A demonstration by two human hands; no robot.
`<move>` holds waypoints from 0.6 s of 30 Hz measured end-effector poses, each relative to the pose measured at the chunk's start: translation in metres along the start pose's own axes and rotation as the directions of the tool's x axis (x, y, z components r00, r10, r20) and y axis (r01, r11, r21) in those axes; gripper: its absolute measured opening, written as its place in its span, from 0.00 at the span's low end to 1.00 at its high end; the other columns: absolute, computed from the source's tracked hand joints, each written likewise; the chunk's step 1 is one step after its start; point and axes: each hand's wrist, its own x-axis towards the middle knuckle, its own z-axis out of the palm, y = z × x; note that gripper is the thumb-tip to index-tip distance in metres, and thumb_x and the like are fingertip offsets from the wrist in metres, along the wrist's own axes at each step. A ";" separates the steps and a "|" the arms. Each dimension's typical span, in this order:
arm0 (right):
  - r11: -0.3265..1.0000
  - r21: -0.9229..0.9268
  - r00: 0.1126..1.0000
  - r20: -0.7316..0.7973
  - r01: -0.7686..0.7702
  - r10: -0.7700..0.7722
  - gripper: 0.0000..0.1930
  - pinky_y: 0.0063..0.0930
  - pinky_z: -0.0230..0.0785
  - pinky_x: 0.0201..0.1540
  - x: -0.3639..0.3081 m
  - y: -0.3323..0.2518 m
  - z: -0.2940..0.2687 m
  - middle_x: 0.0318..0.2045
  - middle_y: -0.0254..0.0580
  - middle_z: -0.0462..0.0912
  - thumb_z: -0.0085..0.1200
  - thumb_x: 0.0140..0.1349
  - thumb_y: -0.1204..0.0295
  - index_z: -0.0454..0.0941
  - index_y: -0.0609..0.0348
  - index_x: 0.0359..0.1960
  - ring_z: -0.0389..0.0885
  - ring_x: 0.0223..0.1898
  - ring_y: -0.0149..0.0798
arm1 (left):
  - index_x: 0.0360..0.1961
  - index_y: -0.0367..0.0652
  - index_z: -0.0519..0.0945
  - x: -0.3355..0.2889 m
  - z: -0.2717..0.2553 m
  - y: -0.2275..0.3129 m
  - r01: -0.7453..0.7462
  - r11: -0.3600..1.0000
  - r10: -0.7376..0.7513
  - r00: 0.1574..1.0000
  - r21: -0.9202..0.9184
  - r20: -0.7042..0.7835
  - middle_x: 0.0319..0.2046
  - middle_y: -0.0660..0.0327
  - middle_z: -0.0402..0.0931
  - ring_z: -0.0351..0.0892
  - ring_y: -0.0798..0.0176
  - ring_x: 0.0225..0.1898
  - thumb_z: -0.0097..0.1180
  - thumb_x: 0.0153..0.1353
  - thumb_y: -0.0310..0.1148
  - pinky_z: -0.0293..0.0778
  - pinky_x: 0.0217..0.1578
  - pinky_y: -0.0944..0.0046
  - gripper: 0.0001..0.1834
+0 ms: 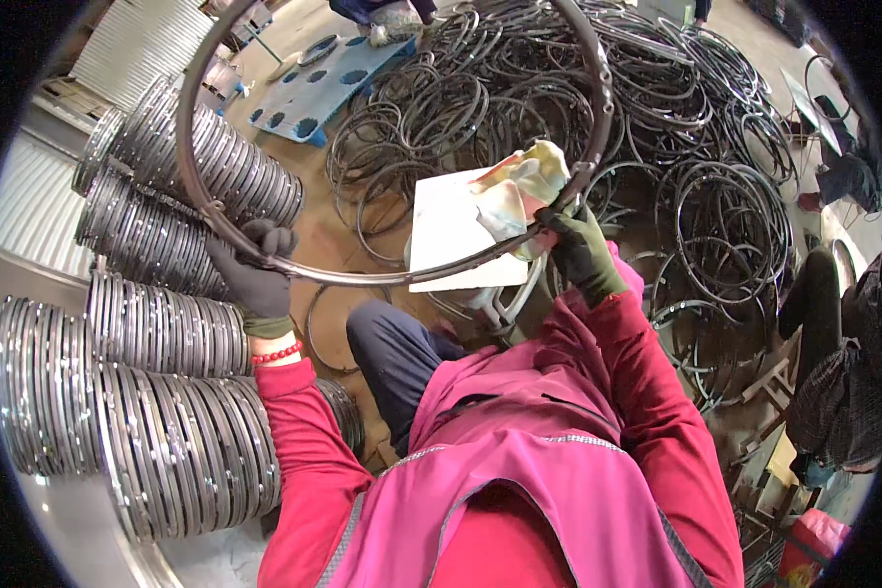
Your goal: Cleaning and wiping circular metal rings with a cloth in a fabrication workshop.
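Dark metal fills this view: I hold a large thin hoop up in front of me, its plane tilted away, so it rises from my hands toward the top of the picture. My left hand, in a dark grey glove, is closed around the hoop's lower left arc. My right hand, in a green glove, pinches a crumpled yellow-white cloth against the lower right arc, fingers pressed together on it. The stretch of rim between my two hands runs left to right just above my knee, and the right hand with the cloth sits at its right end, so that stretch lies to the cloth's left.

Below the hoop a white sheet rests by my dark trouser leg. Along the left side of the floor, silvery hoops stand packed in rows. Ahead and to the right, dark hoops lie in a loose tangled heap. A blue perforated panel lies at the far edge, and another seated person is at the right edge.
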 end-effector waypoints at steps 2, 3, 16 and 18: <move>0.985 -0.054 0.983 -0.067 0.165 -0.169 0.14 0.29 0.72 0.41 0.009 0.001 -0.012 0.34 0.41 0.79 0.51 0.56 0.80 0.69 0.64 0.45 0.79 0.36 0.38 | 0.45 0.39 0.74 0.001 0.011 -0.009 0.166 0.985 -0.162 0.821 -0.043 -0.547 0.31 0.57 0.76 0.76 0.57 0.39 0.32 0.56 0.68 0.71 0.43 0.57 0.40; 0.983 -0.037 0.983 -0.007 0.181 -0.181 0.14 0.28 0.72 0.41 0.011 -0.006 -0.005 0.36 0.41 0.79 0.51 0.56 0.80 0.69 0.63 0.46 0.78 0.37 0.37 | 0.52 0.37 0.70 -0.008 -0.045 -0.002 0.377 0.878 -0.404 0.914 -0.295 -0.035 0.51 0.53 0.70 0.68 0.52 0.55 0.33 0.57 0.66 0.65 0.54 0.51 0.40; 0.749 -0.505 0.868 -0.002 0.428 -0.497 0.18 0.28 0.67 0.46 0.044 -0.053 -0.082 0.43 0.45 0.76 0.44 0.64 0.74 0.64 0.62 0.55 0.75 0.43 0.37 | 0.57 0.35 0.62 0.029 -0.061 -0.101 0.593 0.337 -0.705 0.674 -0.731 0.221 0.49 0.47 0.69 0.74 0.60 0.45 0.45 0.64 0.36 0.79 0.34 0.67 0.23; 0.776 -0.466 0.876 -0.006 0.425 -0.483 0.18 0.27 0.68 0.46 0.042 -0.053 -0.069 0.43 0.45 0.76 0.44 0.64 0.74 0.63 0.62 0.56 0.75 0.43 0.36 | 0.58 0.33 0.59 0.035 -0.062 -0.093 0.660 0.320 -0.644 0.678 -0.680 0.355 0.51 0.48 0.68 0.74 0.61 0.44 0.45 0.63 0.27 0.80 0.35 0.65 0.23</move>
